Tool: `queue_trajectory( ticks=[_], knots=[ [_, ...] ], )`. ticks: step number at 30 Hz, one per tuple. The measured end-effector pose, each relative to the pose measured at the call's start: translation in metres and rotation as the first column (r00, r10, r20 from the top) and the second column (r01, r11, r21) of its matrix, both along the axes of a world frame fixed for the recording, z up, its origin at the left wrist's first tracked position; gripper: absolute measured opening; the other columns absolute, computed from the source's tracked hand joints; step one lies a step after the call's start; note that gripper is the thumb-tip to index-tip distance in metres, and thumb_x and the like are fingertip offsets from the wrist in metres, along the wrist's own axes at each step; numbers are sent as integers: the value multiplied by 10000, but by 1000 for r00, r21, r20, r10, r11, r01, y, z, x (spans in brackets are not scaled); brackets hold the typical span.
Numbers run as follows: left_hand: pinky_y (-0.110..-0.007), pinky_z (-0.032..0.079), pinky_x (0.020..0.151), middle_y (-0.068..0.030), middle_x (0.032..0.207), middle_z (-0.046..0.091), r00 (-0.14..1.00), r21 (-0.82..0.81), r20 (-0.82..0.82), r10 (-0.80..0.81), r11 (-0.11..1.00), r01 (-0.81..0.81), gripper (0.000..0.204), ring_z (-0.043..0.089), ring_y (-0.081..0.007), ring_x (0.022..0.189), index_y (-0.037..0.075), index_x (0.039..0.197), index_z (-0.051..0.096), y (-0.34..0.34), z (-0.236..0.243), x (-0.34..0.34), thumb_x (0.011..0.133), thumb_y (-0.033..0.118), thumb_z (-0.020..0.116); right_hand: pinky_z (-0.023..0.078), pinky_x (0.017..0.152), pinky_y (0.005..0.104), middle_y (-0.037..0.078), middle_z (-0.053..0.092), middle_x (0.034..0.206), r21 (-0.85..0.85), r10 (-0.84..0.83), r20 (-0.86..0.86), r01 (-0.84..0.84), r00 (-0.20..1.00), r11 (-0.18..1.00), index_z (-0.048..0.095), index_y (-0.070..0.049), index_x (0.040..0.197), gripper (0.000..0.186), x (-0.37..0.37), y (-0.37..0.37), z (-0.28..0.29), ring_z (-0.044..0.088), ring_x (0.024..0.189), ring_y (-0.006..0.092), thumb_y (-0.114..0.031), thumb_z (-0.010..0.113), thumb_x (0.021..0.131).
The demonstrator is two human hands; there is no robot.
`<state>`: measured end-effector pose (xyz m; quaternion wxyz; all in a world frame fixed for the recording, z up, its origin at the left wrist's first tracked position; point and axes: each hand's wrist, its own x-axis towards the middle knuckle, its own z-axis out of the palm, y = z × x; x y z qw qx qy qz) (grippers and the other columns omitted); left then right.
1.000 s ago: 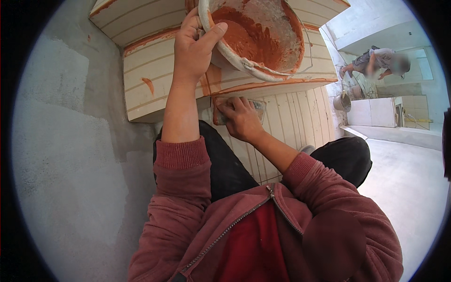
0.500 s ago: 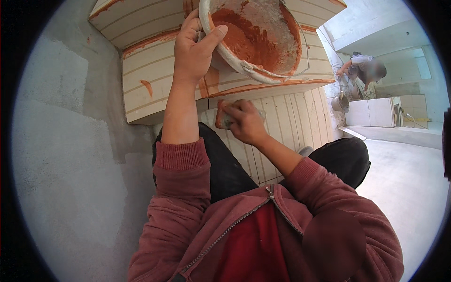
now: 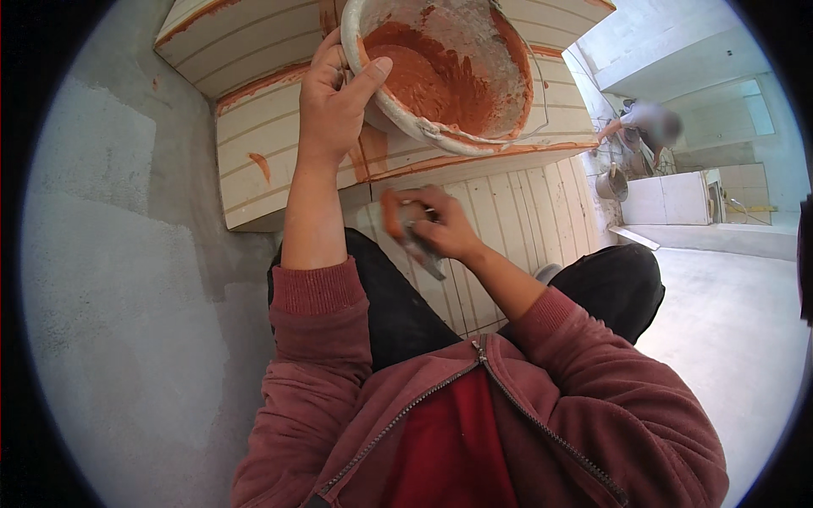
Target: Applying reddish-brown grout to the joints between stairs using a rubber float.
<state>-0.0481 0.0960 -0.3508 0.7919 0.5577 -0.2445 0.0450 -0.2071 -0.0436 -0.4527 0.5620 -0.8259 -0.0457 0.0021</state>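
Observation:
My left hand (image 3: 337, 102) grips the rim of a pale bucket (image 3: 508, 76), its thumb over the edge. The bucket tilts on a tiled step, showing wet orange-red paste (image 3: 423, 80) inside. Below the step's front edge, my right hand (image 3: 440, 222) is closed on a small flat scraper (image 3: 429, 261), blurred by motion, with orange paste along one end. Its exact kind is hard to make out. A thin wire handle (image 3: 544, 110) hangs at the bucket's right side.
Cream ribbed tiles cover the steps (image 3: 262, 157), with orange joints and a smear. A grey plastered wall (image 3: 127, 279) stands at left. At far right, another person (image 3: 652, 127) bends near a bucket (image 3: 611, 183) and a white-tiled block (image 3: 669, 201).
My left hand and the bucket have shifted slightly left. My right hand has turned the scraper, so its flat end now points down toward my lap.

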Motion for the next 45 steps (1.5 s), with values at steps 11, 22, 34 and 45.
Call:
queue_trajectory(
  ticks=[11, 22, 34, 45],
  knots=[
    [-293, 377, 907, -93, 1252, 456, 1000, 44, 14, 3, 999, -3, 103, 485, -166, 1105, 16, 818, 620, -5, -1, 2, 796, 109, 658, 432, 766, 225, 21, 545, 999, 283, -430, -95, 438, 898, 853, 532, -46, 1131, 526, 0, -35, -45, 524, 863, 101, 119, 432, 642],
    [-267, 439, 836, -87, 1249, 455, 999, 20, 21, -38, 999, 37, 117, 525, -153, 1045, -9, 836, 598, -11, 7, -5, 816, 97, 645, 454, 812, 295, 89, 635, 951, 256, -267, -52, 272, 962, 928, 657, -34, 984, 407, 2, -34, -24, 578, 921, 198, 30, 469, 629],
    [-320, 341, 961, -81, 1234, 480, 998, 148, 41, 50, 987, -55, 223, 442, -185, 1165, 31, 828, 661, -15, 11, -3, 771, 240, 719, 470, 809, 262, 144, 637, 980, 403, -774, -234, 783, 589, 474, 622, 70, 1028, 467, -4, -161, -15, 608, 879, 204, 43, 404, 616],
    [-280, 375, 934, -32, 1177, 509, 999, 198, -39, 26, 980, -18, 195, 494, -132, 1072, 25, 881, 645, 8, 5, -7, 830, 212, 662, 483, 765, 283, 85, 617, 1032, 466, -31, -445, 261, 895, 846, 591, -8, 1128, 449, -7, -56, -9, 593, 867, 172, -27, 522, 684]
  ],
)
